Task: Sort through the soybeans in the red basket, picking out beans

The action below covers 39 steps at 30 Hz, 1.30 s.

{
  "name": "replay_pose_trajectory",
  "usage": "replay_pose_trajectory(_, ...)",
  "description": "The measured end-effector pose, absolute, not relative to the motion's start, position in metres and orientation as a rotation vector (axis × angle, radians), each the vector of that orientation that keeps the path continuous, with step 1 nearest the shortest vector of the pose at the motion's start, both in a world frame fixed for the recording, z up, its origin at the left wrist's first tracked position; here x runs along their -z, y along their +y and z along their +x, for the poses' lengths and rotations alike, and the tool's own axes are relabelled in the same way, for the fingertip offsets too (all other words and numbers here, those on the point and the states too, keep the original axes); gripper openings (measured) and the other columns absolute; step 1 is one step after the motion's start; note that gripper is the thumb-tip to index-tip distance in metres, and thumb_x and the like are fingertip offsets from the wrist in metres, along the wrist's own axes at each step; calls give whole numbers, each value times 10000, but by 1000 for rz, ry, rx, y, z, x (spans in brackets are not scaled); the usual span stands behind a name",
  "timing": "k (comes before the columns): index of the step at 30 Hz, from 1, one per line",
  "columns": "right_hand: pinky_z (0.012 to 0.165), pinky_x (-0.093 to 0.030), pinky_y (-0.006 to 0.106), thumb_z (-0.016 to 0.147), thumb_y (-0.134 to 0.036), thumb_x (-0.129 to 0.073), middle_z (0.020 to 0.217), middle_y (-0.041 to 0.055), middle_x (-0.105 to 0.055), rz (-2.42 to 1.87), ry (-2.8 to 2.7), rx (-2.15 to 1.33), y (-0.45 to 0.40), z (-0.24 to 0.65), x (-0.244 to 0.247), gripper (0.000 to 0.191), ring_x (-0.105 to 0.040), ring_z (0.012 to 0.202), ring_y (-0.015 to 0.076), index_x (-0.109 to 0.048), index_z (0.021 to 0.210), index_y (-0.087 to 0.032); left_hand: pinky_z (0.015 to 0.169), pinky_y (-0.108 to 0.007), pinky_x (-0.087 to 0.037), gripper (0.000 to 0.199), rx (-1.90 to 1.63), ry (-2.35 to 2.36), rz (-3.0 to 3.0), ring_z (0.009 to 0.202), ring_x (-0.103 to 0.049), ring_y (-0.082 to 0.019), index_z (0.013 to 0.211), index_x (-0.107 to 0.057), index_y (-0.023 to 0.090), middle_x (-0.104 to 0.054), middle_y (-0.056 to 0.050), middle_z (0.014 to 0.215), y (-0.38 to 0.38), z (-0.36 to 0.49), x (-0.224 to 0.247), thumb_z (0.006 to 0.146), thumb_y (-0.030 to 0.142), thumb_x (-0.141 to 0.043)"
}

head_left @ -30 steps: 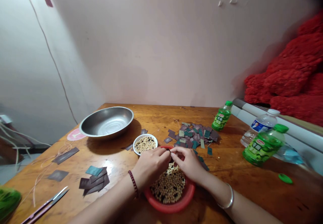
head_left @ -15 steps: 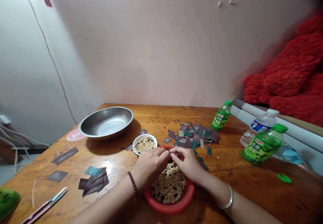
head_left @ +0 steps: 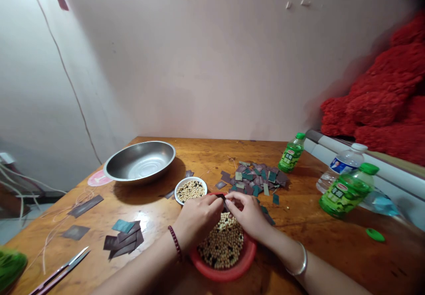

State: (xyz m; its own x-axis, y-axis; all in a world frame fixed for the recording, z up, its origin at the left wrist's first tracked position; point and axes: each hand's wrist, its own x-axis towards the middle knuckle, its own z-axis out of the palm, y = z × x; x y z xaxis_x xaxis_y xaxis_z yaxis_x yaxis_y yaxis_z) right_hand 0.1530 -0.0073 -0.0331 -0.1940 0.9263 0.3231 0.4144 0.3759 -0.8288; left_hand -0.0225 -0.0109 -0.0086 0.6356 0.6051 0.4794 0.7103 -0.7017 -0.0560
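My left hand (head_left: 201,217) and my right hand (head_left: 247,215) meet over the far part of a red bowl (head_left: 229,275). Between their fingertips is a small dark piece (head_left: 222,197), pinched from both sides. Pale beans mixed with black ones (head_left: 222,246) fill much of the bowl. A beaded bracelet is on my left wrist and a silver bangle on my right. Just beyond my left hand stands a small white bowl (head_left: 177,197) of similar beans. Behind my right hand lies a pile of brown and green pieces (head_left: 254,177).
A large steel basin (head_left: 142,164) stands at the back left. Scissors (head_left: 63,270), thread (head_left: 53,224) and loose dark pieces (head_left: 124,239) lie at the left. On the right are green-capped bottles (head_left: 347,193), a clear bottle (head_left: 335,171) and a green lid (head_left: 375,234).
More of the dark piece now shows between my fingertips, raised above the far rim of the red bowl. Both hands have otherwise hardly moved.
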Motion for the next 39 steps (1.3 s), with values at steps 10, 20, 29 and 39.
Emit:
replay_pose_trajectory(10,627,-503,255,829,-294,-498,757,53,-689,-1175,-1752,-775,-6,153,33,204,-649,685,174,-644,886,-164,519,-219,-358,52,626,-1129,-2573,633,-541,-111,789,-474,186,-579,16,726,-11,-23,9,821,152,-452)
replay_pose_trajectory(20,611,-489,246,832,-283,-493,751,48,-683,-1179,-1771,-751,-7,154,34,200,-637,658,162,-644,884,-163,505,-207,-345,67,683,-1155,-2558,599,-530,-99,764,-479,178,-580,8,695,-11,-21,8,809,140,-448)
replay_pose_trajectory(29,583,-474,241,827,-278,-499,728,46,-680,-1174,-1778,-739,-8,153,31,196,-619,621,155,-650,877,-162,540,-222,-359,94,703,-1174,-2572,622,-527,-109,778,-482,184,-577,7,694,-12,-21,10,846,186,-418)
replay_pose_trajectory(39,556,-468,231,830,-290,-495,706,37,-671,-1172,-1774,-764,-8,153,31,204,-611,596,147,-645,880,-160,559,-223,-381,82,705,-1139,-2603,645,-533,-118,770,-483,185,-580,3,696,-13,-21,6,839,203,-441)
